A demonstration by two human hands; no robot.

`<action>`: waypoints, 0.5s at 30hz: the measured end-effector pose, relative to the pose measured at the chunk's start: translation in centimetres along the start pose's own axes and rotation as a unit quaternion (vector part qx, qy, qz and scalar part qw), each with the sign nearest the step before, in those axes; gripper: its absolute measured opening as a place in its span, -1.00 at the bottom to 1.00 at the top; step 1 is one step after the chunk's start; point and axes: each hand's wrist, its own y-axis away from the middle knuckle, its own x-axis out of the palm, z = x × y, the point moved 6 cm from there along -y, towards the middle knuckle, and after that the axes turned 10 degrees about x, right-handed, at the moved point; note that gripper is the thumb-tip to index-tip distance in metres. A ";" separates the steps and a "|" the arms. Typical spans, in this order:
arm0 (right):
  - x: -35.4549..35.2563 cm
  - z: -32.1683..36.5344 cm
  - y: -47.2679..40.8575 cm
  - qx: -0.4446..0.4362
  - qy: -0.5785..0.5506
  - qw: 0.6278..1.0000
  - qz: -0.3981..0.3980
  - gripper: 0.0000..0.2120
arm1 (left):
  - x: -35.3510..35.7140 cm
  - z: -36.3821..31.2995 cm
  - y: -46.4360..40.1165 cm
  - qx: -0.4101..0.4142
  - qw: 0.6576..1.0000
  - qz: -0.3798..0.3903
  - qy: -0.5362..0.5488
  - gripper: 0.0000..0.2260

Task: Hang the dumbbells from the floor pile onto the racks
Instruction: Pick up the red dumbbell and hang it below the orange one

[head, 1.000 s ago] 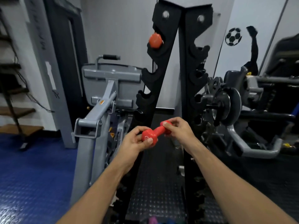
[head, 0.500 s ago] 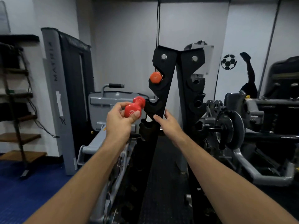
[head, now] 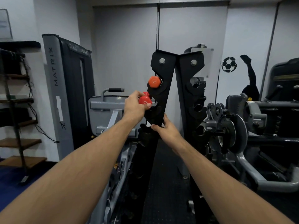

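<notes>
A tall black A-shaped dumbbell rack (head: 163, 94) stands straight ahead, with notched cradles down both uprights. An orange dumbbell (head: 154, 81) hangs in the top left cradle. My left hand (head: 135, 106) grips a small red dumbbell (head: 145, 101) and holds it against the second cradle on the left upright, just below the orange one. My right hand (head: 165, 129) holds the left upright lower down, thumb on the front edge and fingers behind. The right upright's cradles (head: 196, 96) carry nothing I can see. The floor pile is out of view.
A grey Matrix weight machine (head: 64, 94) and its grey seat frame (head: 110, 110) stand left of the rack. A plate-loaded machine (head: 233, 131) crowds the right side. Wooden shelves (head: 14, 141) line the far left wall. Black studded matting (head: 161, 191) runs between the uprights.
My left hand has carried the red dumbbell right and slightly down, up to the second left cradle. My right hand moved from hovering beside the upright to holding it.
</notes>
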 end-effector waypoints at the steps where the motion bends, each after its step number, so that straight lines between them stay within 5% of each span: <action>1: 0.0 0.0 0.0 0.000 0.004 1.000 0.004 -0.44 | 0.3 0.0 0.0 0.002 1.000 0.003 -0.007 -0.63; 15: -0.4 -0.1 0.5 0.000 0.023 0.999 0.023 -0.34 | 2.1 0.5 -1.3 0.021 0.996 0.070 -0.056 -0.66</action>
